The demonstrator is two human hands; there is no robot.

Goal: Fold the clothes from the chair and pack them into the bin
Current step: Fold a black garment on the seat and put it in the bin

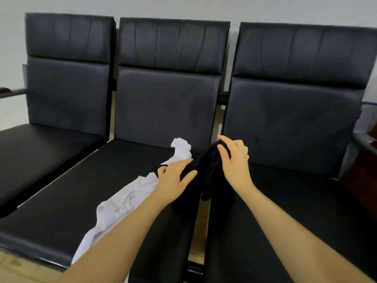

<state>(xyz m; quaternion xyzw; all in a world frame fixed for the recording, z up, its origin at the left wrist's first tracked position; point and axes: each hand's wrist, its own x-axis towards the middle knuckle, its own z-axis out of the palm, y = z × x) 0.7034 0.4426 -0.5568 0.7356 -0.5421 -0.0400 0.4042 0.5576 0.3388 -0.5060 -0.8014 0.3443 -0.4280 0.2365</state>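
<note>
While a white garment [120, 203] lies crumpled across the middle chair [106, 172] of three black seats, a person works a black garment [208, 170] at the gap beside the right chair [295, 180]. The right hand [234, 160] pinches its top — fingers curled — and the left hand [173, 178] presses on it, fingers spread.
</note>
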